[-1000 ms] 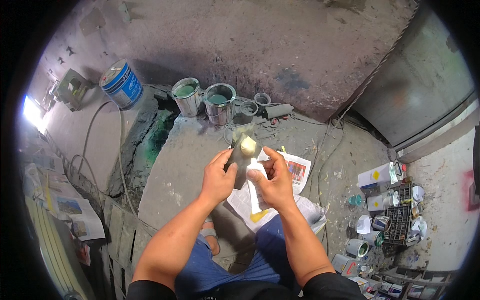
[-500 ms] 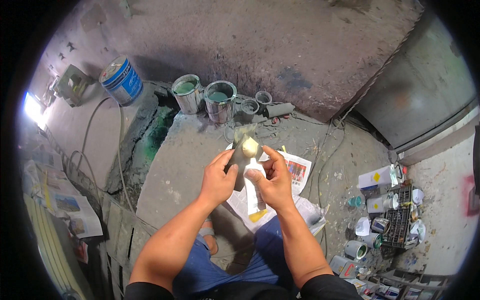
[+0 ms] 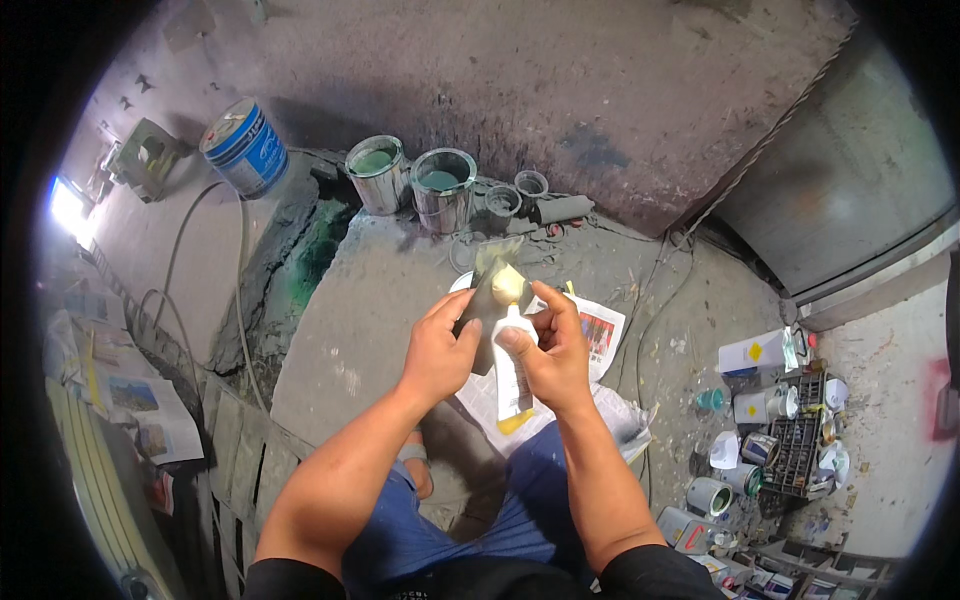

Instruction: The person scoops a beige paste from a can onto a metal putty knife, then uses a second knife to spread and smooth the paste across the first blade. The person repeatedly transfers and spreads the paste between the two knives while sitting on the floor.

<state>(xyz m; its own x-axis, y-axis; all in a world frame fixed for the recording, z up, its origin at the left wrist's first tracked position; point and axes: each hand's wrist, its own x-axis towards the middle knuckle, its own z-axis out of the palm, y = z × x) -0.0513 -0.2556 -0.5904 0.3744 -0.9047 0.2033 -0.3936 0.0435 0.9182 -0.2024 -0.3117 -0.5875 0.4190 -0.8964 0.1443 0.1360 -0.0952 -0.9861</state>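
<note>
In my left hand (image 3: 437, 348) is a dark flat plate (image 3: 484, 312), its left edge between thumb and fingers. A rounded cream-coloured lump of paste (image 3: 509, 284) sits on this plate. My right hand (image 3: 556, 364) is closed around a white squeeze tube (image 3: 512, 368), the thumb pressing on its front. Pale yellow paste joins the tube's nozzle to the lump. Past the tube's lower end shows a yellow patch (image 3: 515, 423); what it belongs to is unclear. Newspaper sheets (image 3: 612, 415) lie beneath my hands. The right fingers behind the tube are partly hidden.
Two open cans of green paint (image 3: 378, 186) (image 3: 442, 205) stand ahead, beside small clear cups (image 3: 503, 200). A blue and white pail (image 3: 247, 150) is far left, near a hose (image 3: 241, 290). On the right, several cans surround a black crate (image 3: 797, 435). A wall (image 3: 560, 90) rises ahead.
The tube has tilted slightly, its nozzle shifting right, and the paste between nozzle and lump shows more plainly. Both hands keep their holds. The view has shifted a little.
</note>
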